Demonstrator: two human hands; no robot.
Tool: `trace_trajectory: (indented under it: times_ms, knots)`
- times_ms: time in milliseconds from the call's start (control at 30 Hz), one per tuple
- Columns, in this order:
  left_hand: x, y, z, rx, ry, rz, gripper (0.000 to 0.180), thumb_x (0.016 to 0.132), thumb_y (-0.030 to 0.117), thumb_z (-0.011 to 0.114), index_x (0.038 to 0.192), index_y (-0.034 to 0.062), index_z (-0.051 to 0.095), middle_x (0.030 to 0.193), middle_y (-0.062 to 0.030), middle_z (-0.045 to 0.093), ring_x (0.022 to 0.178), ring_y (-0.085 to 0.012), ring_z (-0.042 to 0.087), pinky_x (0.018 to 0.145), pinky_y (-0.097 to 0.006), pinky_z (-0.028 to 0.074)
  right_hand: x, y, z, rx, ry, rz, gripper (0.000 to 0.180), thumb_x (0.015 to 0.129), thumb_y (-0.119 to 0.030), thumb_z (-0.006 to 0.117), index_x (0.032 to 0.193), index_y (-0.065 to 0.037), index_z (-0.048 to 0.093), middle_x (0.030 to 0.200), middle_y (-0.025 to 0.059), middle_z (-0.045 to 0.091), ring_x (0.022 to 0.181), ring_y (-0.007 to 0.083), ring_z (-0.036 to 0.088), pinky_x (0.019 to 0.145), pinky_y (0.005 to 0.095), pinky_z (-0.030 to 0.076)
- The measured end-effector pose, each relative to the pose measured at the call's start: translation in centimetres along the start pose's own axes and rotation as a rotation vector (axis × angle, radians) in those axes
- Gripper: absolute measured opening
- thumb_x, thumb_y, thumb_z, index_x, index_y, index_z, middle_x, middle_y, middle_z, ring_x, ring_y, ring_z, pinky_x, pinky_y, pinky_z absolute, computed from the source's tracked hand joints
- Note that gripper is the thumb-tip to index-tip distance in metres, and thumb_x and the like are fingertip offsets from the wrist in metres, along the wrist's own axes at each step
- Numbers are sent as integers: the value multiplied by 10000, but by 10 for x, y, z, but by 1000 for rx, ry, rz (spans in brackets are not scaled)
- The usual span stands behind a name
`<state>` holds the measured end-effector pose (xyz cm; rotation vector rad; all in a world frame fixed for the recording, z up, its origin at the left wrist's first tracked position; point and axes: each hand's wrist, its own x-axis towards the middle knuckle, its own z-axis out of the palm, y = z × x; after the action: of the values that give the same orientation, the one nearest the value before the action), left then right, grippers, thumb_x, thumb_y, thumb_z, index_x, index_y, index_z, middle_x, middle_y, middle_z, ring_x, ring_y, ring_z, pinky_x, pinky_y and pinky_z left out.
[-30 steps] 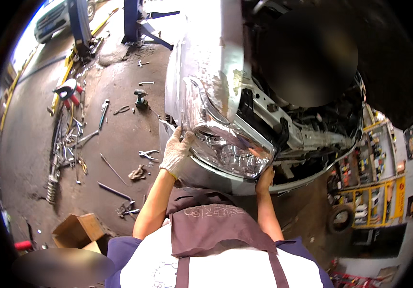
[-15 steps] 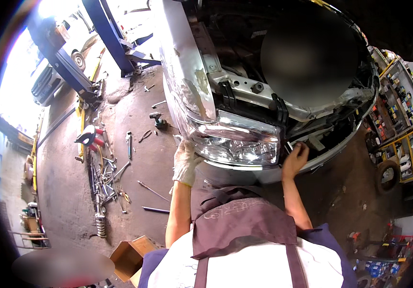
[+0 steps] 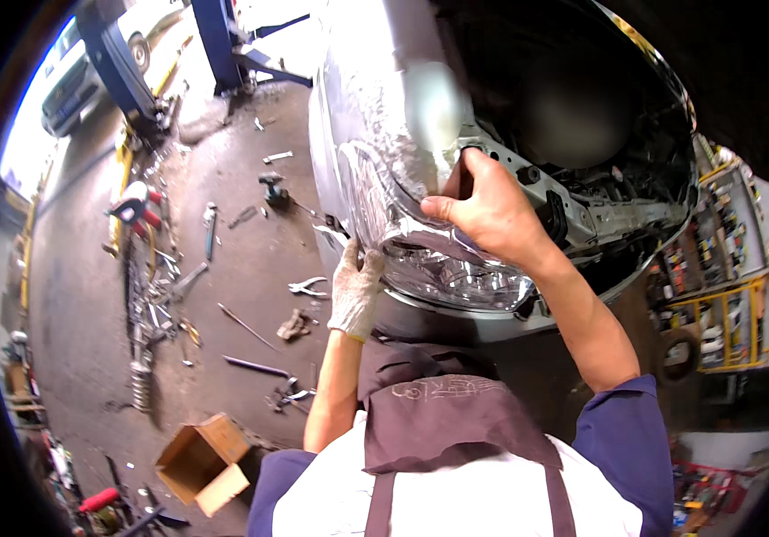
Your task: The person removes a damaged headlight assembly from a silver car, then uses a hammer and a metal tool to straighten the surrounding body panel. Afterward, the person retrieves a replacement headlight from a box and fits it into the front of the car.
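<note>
A silver car front with a clear headlight (image 3: 483, 285) stands before me. My left hand (image 3: 356, 291), in a pale knit glove, is closed at the bumper's upper corner (image 3: 334, 234) beside the headlight's outer end. Its fingertips are partly hidden there. Bare, my right hand (image 3: 498, 213) reaches over the headlight and grips the front of the fender (image 3: 393, 125). The thumb lies on the fender's outer side, while the other fingers curl over its inner edge and are partly out of sight.
The engine bay (image 3: 581, 192) lies open at the right. Left on the floor are pliers (image 3: 307, 287), a cordless drill (image 3: 272, 191), a coil spring (image 3: 141, 387) and several wrenches. An open cardboard box (image 3: 189, 465) is near me; a blue lift post (image 3: 214, 45) rises behind.
My right hand has moved up and left from the headlight's inner end to the fender. My left hand stays at the headlight's outer corner. The view has shifted.
</note>
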<state>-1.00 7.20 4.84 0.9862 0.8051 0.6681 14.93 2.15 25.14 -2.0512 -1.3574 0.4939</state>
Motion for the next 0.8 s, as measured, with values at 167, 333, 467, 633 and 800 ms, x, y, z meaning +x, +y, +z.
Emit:
trace_trajectory:
  times_ms: [167,333,467,633,800]
  knots:
    - [13,-11,-6,143,66,7,886,847,373,743,1446,-112,305,1287,-248,584,1172,-288,579,1001,-346,437,11,0,12,9,-13,108,429,734,-186,842,951,31,541,880,101,621,820,196,595,778,340,489]
    - [18,-6,-10,136,43,-9,917,815,367,764,1452,-103,301,1313,-262,561,1193,-306,568,1010,-361,432,18,-5,19,-106,-19,156,466,737,-201,848,976,38,526,903,102,616,834,182,587,782,336,489]
    - [21,-1,-11,273,59,30,883,809,314,746,1456,-92,303,1328,-276,544,1215,-327,551,1035,-375,408,19,-1,24,-82,8,166,504,732,-206,856,1011,45,520,938,112,631,855,183,592,792,339,489]
    - [33,-7,-16,340,70,96,826,832,276,699,1460,-88,304,1340,-283,531,1215,-337,552,1039,-371,408,26,-6,37,-246,78,255,494,708,-199,869,999,38,548,897,112,645,843,195,612,790,344,493]
    - [38,-16,-14,313,49,95,838,824,260,708,1456,-100,292,1347,-286,522,1227,-345,541,1049,-373,402,21,1,45,-260,196,206,488,700,-187,868,977,55,547,887,148,669,819,237,639,768,356,504]
